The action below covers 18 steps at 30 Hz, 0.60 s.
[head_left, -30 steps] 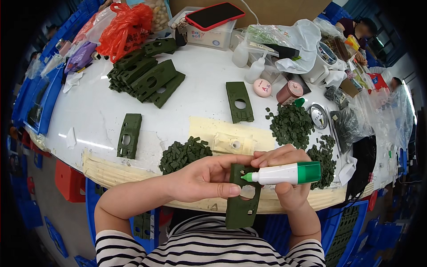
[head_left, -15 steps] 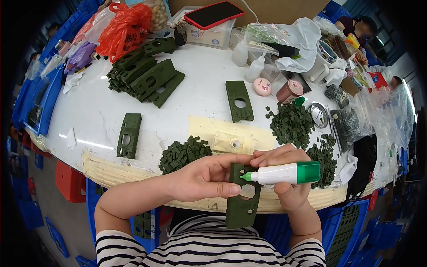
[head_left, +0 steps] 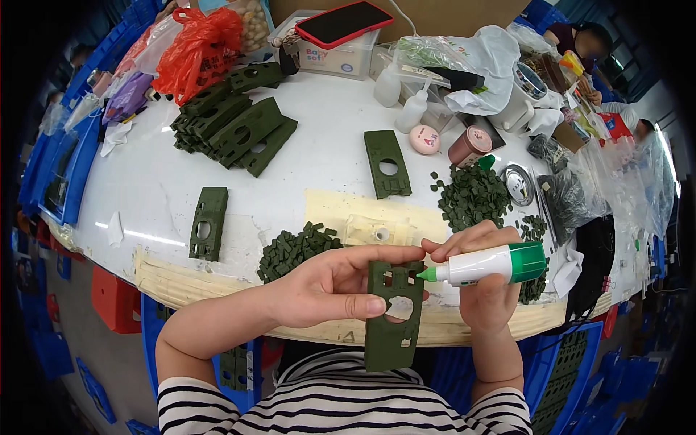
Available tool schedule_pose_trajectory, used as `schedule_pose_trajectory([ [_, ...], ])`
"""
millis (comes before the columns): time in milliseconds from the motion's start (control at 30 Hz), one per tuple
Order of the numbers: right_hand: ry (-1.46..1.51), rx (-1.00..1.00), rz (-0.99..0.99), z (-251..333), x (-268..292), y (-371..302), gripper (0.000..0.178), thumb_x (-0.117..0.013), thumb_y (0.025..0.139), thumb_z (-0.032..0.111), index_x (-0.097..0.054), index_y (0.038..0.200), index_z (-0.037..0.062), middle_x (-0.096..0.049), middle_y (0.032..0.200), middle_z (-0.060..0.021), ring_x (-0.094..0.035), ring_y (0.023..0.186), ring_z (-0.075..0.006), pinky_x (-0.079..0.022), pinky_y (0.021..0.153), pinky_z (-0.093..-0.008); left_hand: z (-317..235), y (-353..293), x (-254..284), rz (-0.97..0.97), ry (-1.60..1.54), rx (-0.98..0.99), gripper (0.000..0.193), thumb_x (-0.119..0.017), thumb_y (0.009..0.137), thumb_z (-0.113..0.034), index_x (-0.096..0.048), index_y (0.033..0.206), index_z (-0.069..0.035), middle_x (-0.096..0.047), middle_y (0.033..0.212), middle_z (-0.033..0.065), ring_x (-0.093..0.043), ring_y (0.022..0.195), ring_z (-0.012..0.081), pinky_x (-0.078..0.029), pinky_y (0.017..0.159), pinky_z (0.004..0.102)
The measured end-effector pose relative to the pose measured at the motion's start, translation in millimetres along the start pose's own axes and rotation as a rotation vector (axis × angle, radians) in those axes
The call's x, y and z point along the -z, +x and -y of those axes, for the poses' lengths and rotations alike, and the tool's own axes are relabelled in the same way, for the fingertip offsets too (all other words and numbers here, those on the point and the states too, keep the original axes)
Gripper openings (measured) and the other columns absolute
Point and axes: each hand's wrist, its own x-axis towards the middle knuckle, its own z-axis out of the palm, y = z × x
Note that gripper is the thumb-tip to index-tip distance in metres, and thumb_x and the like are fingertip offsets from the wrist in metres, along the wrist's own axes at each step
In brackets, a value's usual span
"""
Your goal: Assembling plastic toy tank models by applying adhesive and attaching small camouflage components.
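Observation:
My left hand (head_left: pixel 322 290) is closed on a dark green plastic panel (head_left: pixel 390 344), thumb in front and fingers behind. The panel hangs upright past the table's front edge and has a big round hole with smaller rectangular openings. My right hand (head_left: pixel 487 304) grips a white squeeze bottle (head_left: pixel 478 266) with a green nozzle and a green end. The bottle lies nearly level, its nozzle tip at the panel's upper right edge. Beyond my hands lies a pale cream moulded piece (head_left: pixel 362 230). Heaps of small dark green pieces lie left (head_left: pixel 297 252) and right (head_left: pixel 475 197) of it.
Similar green panels lie singly at the left (head_left: pixel 208 225) and centre (head_left: pixel 387 165), and in a stack (head_left: pixel 232 127) behind. Two clear dropper bottles (head_left: pixel 412 112), a round tin (head_left: pixel 518 184) and plastic bags stand farther back. A red-edged phone (head_left: pixel 344 25) rests on a box.
The bottle has moved right and slightly up, its nozzle going from over the panel's face to its right edge. The panel has shifted slightly left.

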Motion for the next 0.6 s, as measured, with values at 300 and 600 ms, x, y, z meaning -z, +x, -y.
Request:
schedule_pose_trajectory([
  [300, -0.002, -0.001, 0.007, -0.3, 1.8, 0.1, 0.041, -0.058, 0.090, 0.034, -0.046, 0.103, -0.0019, -0.053, 0.090, -0.0155, -0.062, 0.086, -0.0250, -0.053, 0.087, -0.0457, -1.9, 0.1, -0.9, 0.011, -0.011, -0.001, 0.058, -0.053, 0.092, -0.004, -0.025, 0.142, 0.000, -0.035, 0.141, 0.0127, -0.044, 0.126, 0.0276, -0.045, 0.100, 0.0393],
  [600, -0.012, 0.003, 0.019, -0.4, 2.0, 0.1, 0.039, -0.059, 0.090, 0.032, -0.046, 0.103, -0.0021, -0.053, 0.091, -0.0161, -0.061, 0.087, -0.0245, -0.053, 0.087, -0.0452, -1.7, -0.4, -0.8, 0.006, -0.002, -0.001, 0.057, -0.053, 0.092, -0.004, -0.025, 0.142, -0.001, -0.035, 0.142, 0.0124, -0.043, 0.126, 0.0283, -0.045, 0.099, 0.0402],
])
